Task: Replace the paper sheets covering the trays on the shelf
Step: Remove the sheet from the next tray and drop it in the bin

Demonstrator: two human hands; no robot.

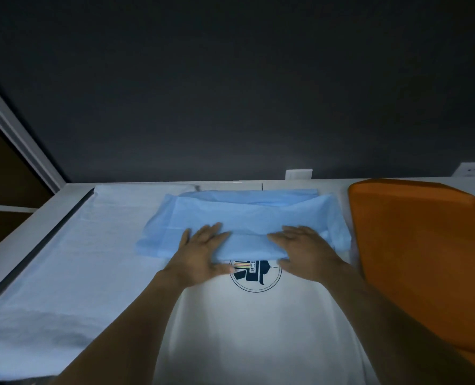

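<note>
A folded blue paper sheet lies on the white shelf top in front of me. My left hand lies flat on its near left part with straight fingers, thumb under the near edge. On the near right part, my right hand presses flat, fingers spread. Left of the blue bundle a pale white-blue sheet is spread over a tray whose dark rim shows along its left side. An orange tray with no sheet on it sits at the right.
A dark wall rises behind the shelf, with two white wall plates along its foot. A white door frame stands at the far left. My white printed shirt fills the near centre.
</note>
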